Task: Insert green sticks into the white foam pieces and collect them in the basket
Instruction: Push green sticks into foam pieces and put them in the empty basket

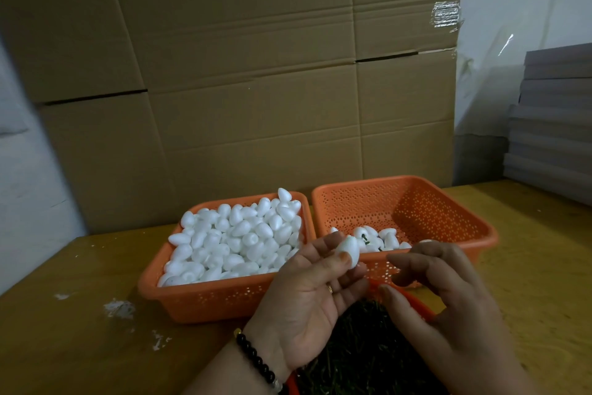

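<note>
Green sticks (pixel 368 353) lie heaped in a dark pile at the bottom centre of the frame, in a container whose orange rim (pixel 413 298) shows between the hands. Above the pile, the left hand (pixel 307 295) is turned palm up, a black bead bracelet (pixel 256 359) on its wrist, and it pinches a white foam piece (pixel 347 252) between thumb and fingertips. That egg-shaped piece has its long axis tilted, running from upper left to lower right. To the right, the right hand (pixel 448 292) hovers with fingers loosely curled and thumb pointing toward the left hand; whether it pinches a stick cannot be told. Behind the hands, mid-frame, two orange perforated baskets stand side by side on the wooden table (pixel 538 253): the left basket (pixel 205 298) is heaped with plain foam pieces (pixel 237 234), and the right basket (pixel 413 202) holds a few foam pieces with sticks (pixel 374 239) near its front wall. Cardboard boxes (pixel 243 74) fill the upper frame.
</note>
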Action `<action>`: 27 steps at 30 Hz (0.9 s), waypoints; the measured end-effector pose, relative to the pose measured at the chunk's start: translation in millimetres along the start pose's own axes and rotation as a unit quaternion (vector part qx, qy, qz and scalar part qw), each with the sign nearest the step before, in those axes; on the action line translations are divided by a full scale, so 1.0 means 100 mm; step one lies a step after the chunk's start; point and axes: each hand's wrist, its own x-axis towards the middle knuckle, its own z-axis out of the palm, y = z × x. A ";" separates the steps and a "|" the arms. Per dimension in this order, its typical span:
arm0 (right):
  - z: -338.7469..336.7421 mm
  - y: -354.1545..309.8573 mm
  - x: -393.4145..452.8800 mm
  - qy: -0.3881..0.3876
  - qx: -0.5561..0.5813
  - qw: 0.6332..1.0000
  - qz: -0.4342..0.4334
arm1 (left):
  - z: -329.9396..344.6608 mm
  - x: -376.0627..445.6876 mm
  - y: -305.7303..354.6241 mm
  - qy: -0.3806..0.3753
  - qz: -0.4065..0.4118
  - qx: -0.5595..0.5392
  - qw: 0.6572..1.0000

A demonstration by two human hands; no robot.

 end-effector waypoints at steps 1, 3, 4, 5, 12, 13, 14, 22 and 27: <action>0.00 -0.01 0.00 -0.001 0.001 1.000 -0.002 | 0.00 0.01 -0.01 0.006 0.023 0.013 1.000; 0.00 -0.02 0.00 0.000 0.002 1.000 -0.003 | -0.01 0.02 -0.04 0.023 0.079 0.057 0.995; 0.00 -0.02 0.00 0.000 0.002 1.000 -0.003 | -0.01 0.02 -0.06 0.031 0.107 0.091 0.990; 0.00 -0.02 0.00 -0.001 -0.001 1.000 -0.003 | -0.02 0.02 -0.07 0.039 0.134 0.129 0.982; -0.01 -0.02 0.00 -0.014 -0.017 1.000 -0.007 | -0.05 -0.01 -0.08 0.082 0.274 0.408 0.867; -0.01 -0.02 0.01 -0.016 -0.019 1.000 -0.007 | -0.05 -0.01 -0.08 0.086 0.285 0.440 0.847; -0.01 -0.03 0.00 -0.018 -0.020 1.000 -0.008 | -0.05 -0.02 -0.08 0.091 0.291 0.465 0.831; -0.01 -0.02 0.01 -0.023 -0.021 0.999 -0.008 | -0.07 0.01 -0.11 0.086 0.260 0.483 0.832; -0.02 -0.05 0.01 -0.023 -0.023 0.999 -0.008 | -0.09 0.06 -0.09 0.087 0.236 0.492 0.834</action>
